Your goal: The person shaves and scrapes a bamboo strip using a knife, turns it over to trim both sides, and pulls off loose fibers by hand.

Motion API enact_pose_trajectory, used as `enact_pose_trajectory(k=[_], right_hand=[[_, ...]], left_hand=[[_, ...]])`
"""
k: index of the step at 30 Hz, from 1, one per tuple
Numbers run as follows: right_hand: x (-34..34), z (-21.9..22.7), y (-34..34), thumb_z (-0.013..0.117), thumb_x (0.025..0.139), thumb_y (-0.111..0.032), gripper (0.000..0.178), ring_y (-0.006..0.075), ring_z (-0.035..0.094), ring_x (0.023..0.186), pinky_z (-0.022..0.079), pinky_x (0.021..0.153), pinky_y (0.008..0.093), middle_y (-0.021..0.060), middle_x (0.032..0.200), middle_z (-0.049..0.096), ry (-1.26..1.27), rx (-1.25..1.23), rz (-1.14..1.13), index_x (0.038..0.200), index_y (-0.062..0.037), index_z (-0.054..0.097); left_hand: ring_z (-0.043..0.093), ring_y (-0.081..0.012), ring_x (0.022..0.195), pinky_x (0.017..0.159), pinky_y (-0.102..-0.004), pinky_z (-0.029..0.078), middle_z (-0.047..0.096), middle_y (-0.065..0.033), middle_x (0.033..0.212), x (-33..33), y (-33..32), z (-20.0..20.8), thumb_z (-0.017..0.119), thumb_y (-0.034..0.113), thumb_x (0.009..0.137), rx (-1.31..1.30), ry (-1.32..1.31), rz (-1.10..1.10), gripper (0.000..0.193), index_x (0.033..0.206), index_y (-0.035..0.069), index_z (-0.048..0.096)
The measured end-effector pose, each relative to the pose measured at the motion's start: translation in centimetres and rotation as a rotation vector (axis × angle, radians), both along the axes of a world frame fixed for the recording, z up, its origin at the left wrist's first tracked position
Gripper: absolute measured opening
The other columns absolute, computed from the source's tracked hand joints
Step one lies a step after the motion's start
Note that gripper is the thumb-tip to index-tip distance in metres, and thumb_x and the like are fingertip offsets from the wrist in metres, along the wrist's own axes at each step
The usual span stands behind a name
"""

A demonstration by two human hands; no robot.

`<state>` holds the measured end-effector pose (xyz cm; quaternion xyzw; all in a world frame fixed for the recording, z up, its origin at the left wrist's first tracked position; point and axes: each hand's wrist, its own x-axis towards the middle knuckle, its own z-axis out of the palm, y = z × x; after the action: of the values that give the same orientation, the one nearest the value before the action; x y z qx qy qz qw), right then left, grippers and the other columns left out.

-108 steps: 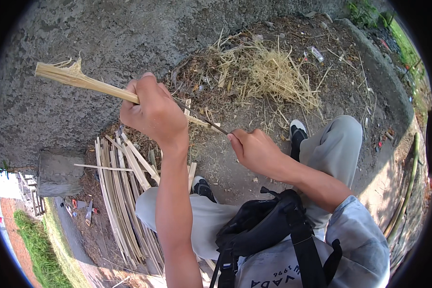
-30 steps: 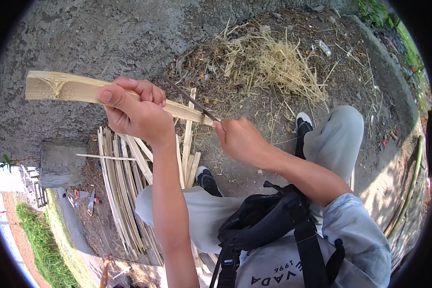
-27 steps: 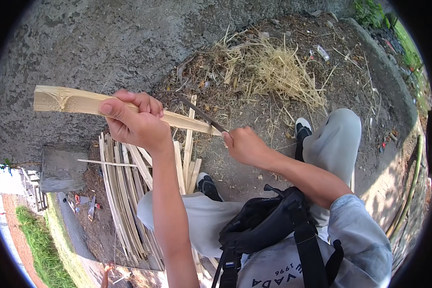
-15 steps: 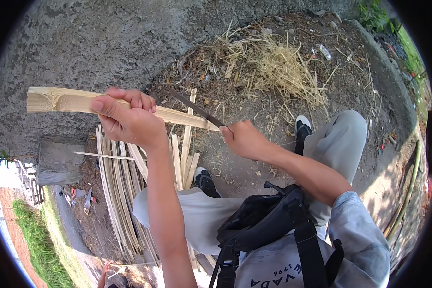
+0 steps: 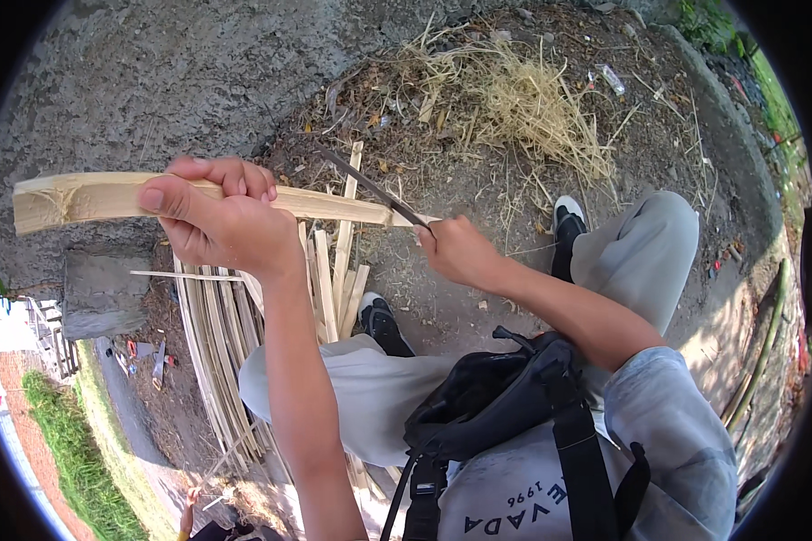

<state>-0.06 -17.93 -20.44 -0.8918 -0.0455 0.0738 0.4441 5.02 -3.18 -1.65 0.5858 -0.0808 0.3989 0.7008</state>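
Holding one pale strip aloft: left hand clamped around its middle. Long axis runs left to right, nearly level, slightly bowed; broad end with a rough node points left, narrow end points right, reaching the right hand. Contact there: cannot tell. Right hand closed on one knife, handle hidden; blade crosses the strip near its narrow end, tip pointing far left. Hands well apart from each other.

Surroundings: strip pile on the ground, near left; left forearm blocks part of it. Overlapping, more than ten, exact count not possible. Straw-coloured heap far right, beyond the knife.

Counts: strip in hand, 1; knife, 1; heap, 1; clear bottle, 1, right of heap; shoes, 2; grey block, 1, left of pile.
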Motion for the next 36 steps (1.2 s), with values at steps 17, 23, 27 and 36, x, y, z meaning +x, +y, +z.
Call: enact_pose_trajectory(k=[17,23,27,36], right_hand=[[-1.8,-8.3,-2.3,0.050,0.097,-0.028,0.040,0.0497,0.064,0.073,0.053,0.073,0.0536,0.0305,0.073,0.064,0.074,-0.114,0.019,0.085,0.0071,0.066],[-2.5,-9.8,-2.4,0.051,0.096,-0.027,0.038,0.0497,0.064,0.076,0.053,0.074,0.0544,0.0322,0.075,0.063,0.099,-0.158,-0.025,0.085,0.0062,0.066],[-2.0,-16.0,-5.0,0.052,0.096,-0.028,0.038,0.0486,0.064,0.074,0.053,0.071,0.0539,0.0310,0.074,0.063,0.160,-0.252,-0.043,0.084,0.0057,0.064],[-1.4,-7.4,-0.3,0.054,0.096,-0.030,0.042,0.0476,0.062,0.064,0.050,0.064,0.0544,0.0305,0.063,0.058,-0.082,0.059,-0.025,0.075,0.0058,0.062]], left_hand=[[0.030,-0.0085,0.039,0.037,-0.0251,0.025,0.028,0.0021,0.051,-0.8,1.5,-1.1,0.038,0.069,0.094,-0.002,-0.009,0.083,0.060,0.079,0.011,0.043],[0.028,-0.0094,0.040,0.038,-0.0249,0.024,0.028,0.0015,0.050,-1.3,0.8,-0.6,0.040,0.072,0.091,0.000,-0.007,0.046,0.060,0.083,0.012,0.046],[0.029,-0.0101,0.036,0.036,-0.0255,0.024,0.027,0.0013,0.049,-0.5,-0.5,-1.4,0.039,0.069,0.093,0.041,-0.057,-0.015,0.058,0.083,0.012,0.046],[0.032,-0.0122,0.040,0.039,-0.0270,0.026,0.031,-0.0021,0.052,1.0,2.5,-0.9,0.037,0.073,0.091,0.020,0.016,0.046,0.062,0.088,0.012,0.043]])
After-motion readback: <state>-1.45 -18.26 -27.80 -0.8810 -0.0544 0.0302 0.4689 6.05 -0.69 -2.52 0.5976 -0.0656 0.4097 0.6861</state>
